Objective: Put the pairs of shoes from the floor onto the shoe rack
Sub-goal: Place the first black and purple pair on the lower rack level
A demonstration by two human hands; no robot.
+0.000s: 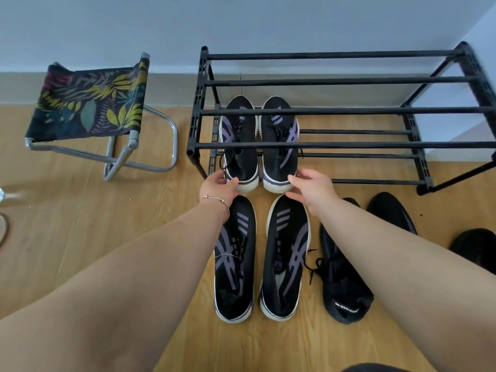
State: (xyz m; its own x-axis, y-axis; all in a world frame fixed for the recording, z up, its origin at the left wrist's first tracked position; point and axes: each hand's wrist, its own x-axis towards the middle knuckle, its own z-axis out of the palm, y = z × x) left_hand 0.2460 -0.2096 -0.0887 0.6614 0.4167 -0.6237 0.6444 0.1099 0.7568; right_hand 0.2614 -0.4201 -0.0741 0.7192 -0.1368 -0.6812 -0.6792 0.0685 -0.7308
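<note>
A black metal shoe rack (335, 145) stands against the wall. On its lower shelf, at the left end, sits a pair of black-and-purple sneakers: left shoe (239, 135), right shoe (280, 135), heels toward me. My left hand (218, 185) grips the left shoe's heel. My right hand (314, 187) holds the right shoe's heel. On the floor just in front lies a second black-and-purple pair (261, 259). To its right lie black sneakers, one (341, 288) partly under my right forearm, another (389, 210) behind it.
A folding stool (91, 103) with leaf-print fabric stands left of the rack. Another black shoe (475, 248) lies at the right edge. The rack's top shelf bars cross over the shelved pair. The floor is light wood.
</note>
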